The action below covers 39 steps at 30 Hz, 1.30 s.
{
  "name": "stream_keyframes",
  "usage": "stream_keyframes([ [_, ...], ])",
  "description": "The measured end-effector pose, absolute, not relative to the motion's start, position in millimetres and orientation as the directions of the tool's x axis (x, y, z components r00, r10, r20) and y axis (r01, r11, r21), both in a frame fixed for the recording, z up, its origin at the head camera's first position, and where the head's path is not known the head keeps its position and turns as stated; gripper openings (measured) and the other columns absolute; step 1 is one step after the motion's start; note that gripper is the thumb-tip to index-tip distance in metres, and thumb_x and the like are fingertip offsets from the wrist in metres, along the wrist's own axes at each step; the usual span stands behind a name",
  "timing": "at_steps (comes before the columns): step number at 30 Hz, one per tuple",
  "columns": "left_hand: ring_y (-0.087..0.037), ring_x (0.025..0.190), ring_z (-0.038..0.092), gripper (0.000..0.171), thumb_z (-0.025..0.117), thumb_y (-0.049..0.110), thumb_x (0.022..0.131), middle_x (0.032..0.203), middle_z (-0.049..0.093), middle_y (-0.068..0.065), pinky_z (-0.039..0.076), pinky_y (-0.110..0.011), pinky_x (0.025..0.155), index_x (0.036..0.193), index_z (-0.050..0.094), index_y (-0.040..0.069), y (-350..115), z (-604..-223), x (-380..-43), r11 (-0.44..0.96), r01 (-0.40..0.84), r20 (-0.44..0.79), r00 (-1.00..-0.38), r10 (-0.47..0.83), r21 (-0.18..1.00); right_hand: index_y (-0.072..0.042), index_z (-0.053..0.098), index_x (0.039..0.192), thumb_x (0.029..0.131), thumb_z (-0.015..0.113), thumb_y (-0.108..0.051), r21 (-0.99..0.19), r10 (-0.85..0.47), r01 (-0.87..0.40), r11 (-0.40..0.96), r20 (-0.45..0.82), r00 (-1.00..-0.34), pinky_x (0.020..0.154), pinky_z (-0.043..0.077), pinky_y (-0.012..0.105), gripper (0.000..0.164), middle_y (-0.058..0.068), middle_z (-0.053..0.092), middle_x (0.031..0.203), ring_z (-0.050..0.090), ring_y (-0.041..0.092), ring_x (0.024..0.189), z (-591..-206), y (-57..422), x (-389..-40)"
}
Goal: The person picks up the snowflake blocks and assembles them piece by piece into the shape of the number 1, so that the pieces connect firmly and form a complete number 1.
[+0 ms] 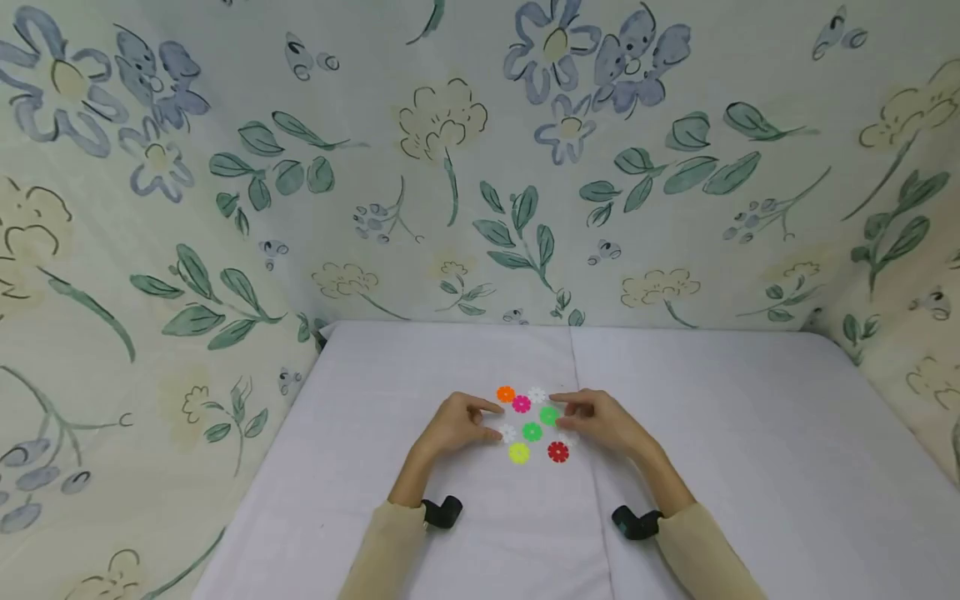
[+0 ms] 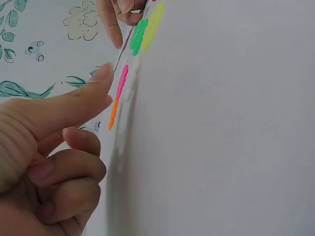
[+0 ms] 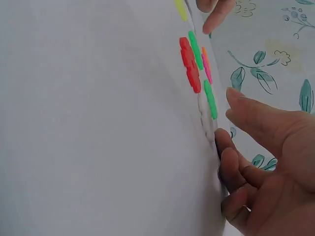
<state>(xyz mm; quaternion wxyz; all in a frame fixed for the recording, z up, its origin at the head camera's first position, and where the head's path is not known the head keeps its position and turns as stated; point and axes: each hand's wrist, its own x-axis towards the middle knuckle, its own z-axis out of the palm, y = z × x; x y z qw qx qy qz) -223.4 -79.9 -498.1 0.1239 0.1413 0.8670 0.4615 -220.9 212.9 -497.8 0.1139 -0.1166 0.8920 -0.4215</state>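
Several flat, notched plastic discs, like snowflake building pieces, lie in a loose cluster: orange [image 1: 506, 394], pink [image 1: 521, 404], white [image 1: 537, 396], two green [image 1: 532, 432], yellow [image 1: 519, 452], red [image 1: 558, 452] and more white. To their left, my left hand [image 1: 457, 423] has thumb and index finger apart, the thumb tip beside a white disc [image 1: 508, 432]. Its other fingers curl loosely with nothing in them in the left wrist view. My right hand [image 1: 603, 421] is at the cluster's right, partly over a white disc [image 3: 204, 118] and near a green one [image 3: 210, 99]; nothing is held.
A white cloth [image 1: 420, 358] covers the table, with a crease running front to back right of the discs. Floral fabric [image 1: 450, 167] hangs behind and at both sides. Black wrist devices [image 1: 444, 512] are strapped on both forearms.
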Motion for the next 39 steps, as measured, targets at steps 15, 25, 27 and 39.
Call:
stream_keyframes([
  [15, -0.014, 0.07, 0.05, 0.021, 0.093, 0.007, 0.074, 0.076, 0.057, 0.0, 0.038, -0.022, 0.063, 0.09, 0.08, 0.011, -67, -502, -224, 0.562, 0.11, -0.086, -0.947, 0.31, 0.82, -0.014, 0.082, 0.113, 0.084, 0.087, -0.018, -0.748, -0.19, -0.055, 0.661, -0.096, -0.977, 0.069, 0.041, 0.029, 0.03, 0.005, 0.061, 0.085, 0.051, 0.019, 0.083, -504, 200, -229],
  [25, -0.016, 0.082, 0.056, 0.025, 0.09, 0.003, 0.076, 0.091, 0.07, -0.002, 0.043, -0.024, 0.071, 0.094, 0.075, 0.013, -65, -500, -224, 0.569, 0.141, -0.09, -0.929, 0.358, 0.81, -0.014, 0.081, 0.109, 0.083, 0.088, -0.019, -0.712, -0.111, 0.006, 0.702, -0.117, -0.987, 0.071, 0.044, 0.029, 0.027, 0.004, 0.065, 0.094, 0.053, 0.021, 0.088, -501, 195, -223],
  [27, -0.016, 0.083, 0.057, 0.025, 0.089, 0.003, 0.078, 0.091, 0.07, -0.001, 0.044, -0.024, 0.072, 0.095, 0.074, 0.012, -64, -501, -224, 0.562, 0.153, -0.082, -0.925, 0.371, 0.813, -0.013, 0.08, 0.108, 0.083, 0.088, -0.018, -0.712, -0.102, 0.01, 0.703, -0.114, -0.988, 0.069, 0.046, 0.029, 0.027, 0.004, 0.066, 0.094, 0.054, 0.021, 0.088, -499, 195, -221],
  [39, -0.012, 0.082, 0.059, 0.017, 0.086, 0.004, 0.083, 0.088, 0.07, -0.004, 0.047, -0.021, 0.074, 0.094, 0.074, 0.009, -68, -509, -225, 0.461, 0.214, -0.009, -0.901, 0.434, 0.861, -0.009, 0.072, 0.115, 0.09, 0.08, -0.011, -0.807, -0.227, -0.067, 0.587, -0.085, -0.97, 0.058, 0.051, 0.024, 0.026, 0.007, 0.066, 0.085, 0.058, 0.017, 0.062, -501, 201, -216],
])
